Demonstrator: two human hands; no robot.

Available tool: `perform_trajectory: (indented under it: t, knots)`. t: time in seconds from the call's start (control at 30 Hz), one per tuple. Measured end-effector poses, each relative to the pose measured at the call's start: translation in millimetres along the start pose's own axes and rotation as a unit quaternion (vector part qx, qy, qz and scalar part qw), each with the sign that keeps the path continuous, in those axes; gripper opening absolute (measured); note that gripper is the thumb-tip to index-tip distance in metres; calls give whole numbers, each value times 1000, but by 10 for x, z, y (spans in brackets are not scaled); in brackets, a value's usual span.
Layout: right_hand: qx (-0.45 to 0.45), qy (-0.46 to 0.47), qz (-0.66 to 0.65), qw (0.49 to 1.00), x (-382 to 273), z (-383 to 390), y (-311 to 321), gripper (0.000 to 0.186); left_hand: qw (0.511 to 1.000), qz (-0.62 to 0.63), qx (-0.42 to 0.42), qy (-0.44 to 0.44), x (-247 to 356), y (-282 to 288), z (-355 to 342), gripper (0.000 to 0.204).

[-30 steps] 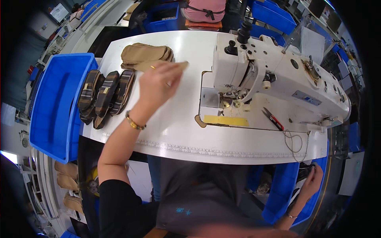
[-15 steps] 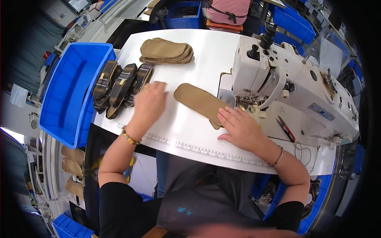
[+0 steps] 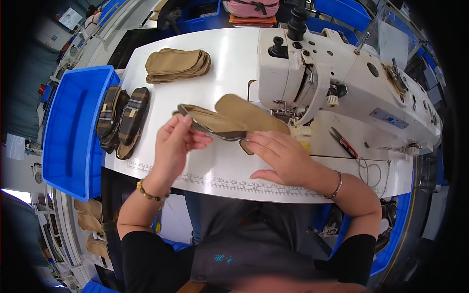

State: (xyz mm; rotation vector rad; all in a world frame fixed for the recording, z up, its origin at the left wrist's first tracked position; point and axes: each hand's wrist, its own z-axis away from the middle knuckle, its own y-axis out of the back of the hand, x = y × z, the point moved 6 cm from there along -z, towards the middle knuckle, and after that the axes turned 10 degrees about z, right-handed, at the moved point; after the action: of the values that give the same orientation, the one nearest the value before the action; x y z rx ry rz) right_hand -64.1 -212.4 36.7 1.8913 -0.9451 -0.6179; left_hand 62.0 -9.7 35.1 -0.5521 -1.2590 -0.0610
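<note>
My left hand [image 3: 177, 137] pinches the left end of a tan fabric pouch [image 3: 212, 119] with a dark edge, tilted above the white table. My right hand [image 3: 281, 156] grips its other end with its fingertips. Behind it a flat tan oval piece [image 3: 249, 110] lies beside the sewing machine [image 3: 288, 73]. A stack of tan oval pieces [image 3: 176, 63] sits at the back of the table. Two bundles of dark plaid pieces, one left [image 3: 110, 119] and one right [image 3: 132, 122], lie at the table's left side.
A blue bin [image 3: 73, 132] stands off the table's left edge. Red-handled snips [image 3: 342, 141] and loose thread lie beside the machine. More blue bins are below at the right [image 3: 388, 234] and behind. A co-worker in pink [image 3: 251, 10] sits beyond the table.
My left hand has taken a pouch from the plaid pieces and brought it rightward. My right hand, earlier down by the right bin, came to the flat tan piece, then onto this pouch.
</note>
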Motion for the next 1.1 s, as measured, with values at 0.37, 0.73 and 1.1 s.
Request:
perform_trajectory:
  t: [0.37,0.73,1.1]
  knots:
    - [162,-221,-297,915,72,215,175,60,985,2,-172,18,-143,-599,734,20]
    - [14,-91,-25,995,-189,135,129,67,990,-25,-136,40,86,-429,910,19]
    - [-17,68,-53,996,-2,88,-241,41,980,-130,-112,96,88,-360,814,26]
